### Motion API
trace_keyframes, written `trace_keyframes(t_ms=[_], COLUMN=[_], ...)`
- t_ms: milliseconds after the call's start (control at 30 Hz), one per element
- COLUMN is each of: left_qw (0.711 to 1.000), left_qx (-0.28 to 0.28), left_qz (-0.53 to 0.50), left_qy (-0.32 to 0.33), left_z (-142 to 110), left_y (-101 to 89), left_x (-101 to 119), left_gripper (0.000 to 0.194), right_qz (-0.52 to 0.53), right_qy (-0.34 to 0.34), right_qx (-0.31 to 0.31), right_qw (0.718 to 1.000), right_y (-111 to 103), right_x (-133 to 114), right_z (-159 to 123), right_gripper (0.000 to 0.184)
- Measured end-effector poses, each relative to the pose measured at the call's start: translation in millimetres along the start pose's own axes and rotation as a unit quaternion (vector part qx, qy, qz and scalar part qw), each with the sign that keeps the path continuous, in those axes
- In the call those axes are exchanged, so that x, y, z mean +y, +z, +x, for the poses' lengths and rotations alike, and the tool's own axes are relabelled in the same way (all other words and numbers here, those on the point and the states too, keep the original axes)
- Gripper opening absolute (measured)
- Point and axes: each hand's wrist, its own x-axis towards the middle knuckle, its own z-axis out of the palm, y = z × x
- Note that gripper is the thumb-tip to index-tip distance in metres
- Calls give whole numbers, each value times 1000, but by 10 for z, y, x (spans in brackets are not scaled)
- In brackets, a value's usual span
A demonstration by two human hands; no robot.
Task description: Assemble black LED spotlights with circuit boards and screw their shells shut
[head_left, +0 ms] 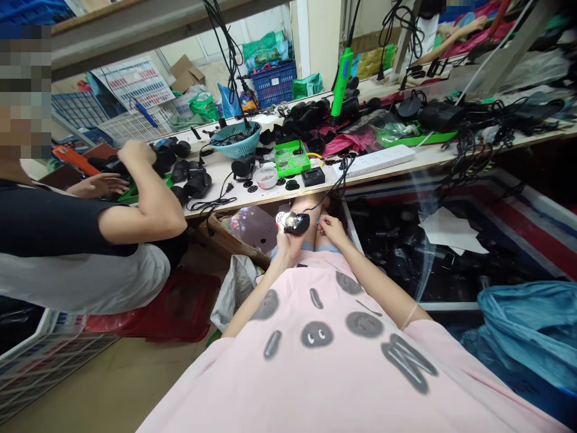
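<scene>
One black gadget (298, 223) is gripped in your left hand (290, 242) over your lap (309, 246), before the table's (219, 169) near edge. Set apart, your right hand (332, 231) has bent fingers; I cannot tell if it holds anything. A green tray (293, 172) sits near that edge.

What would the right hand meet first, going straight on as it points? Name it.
Probably the black device in the left hand; depth is unclear, so the right hand might brush the leg first.
</scene>
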Motion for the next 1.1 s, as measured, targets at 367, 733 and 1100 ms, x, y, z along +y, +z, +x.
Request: trace_keyframes(t_ms=[367,733,1100], left_qw=[1000,996,994], left_qx=[-3,38,66], left_qz=[13,-83,-56], left_qy=[18,5,-64], left_z=[-80,-32,-257], left_y=[56,157,409], left_x=[-28,40,279], left_gripper=[47,47,50], right_qz=[31,-40,-86], right_qy=[19,-33,-135], right_qx=[25,118,77], right_qw=[999,992,984], right_y=[48,-112,-536], right_x=[-66,-273,-1409], right_z=[-53,-160,-226], right_gripper=[32,27,22])
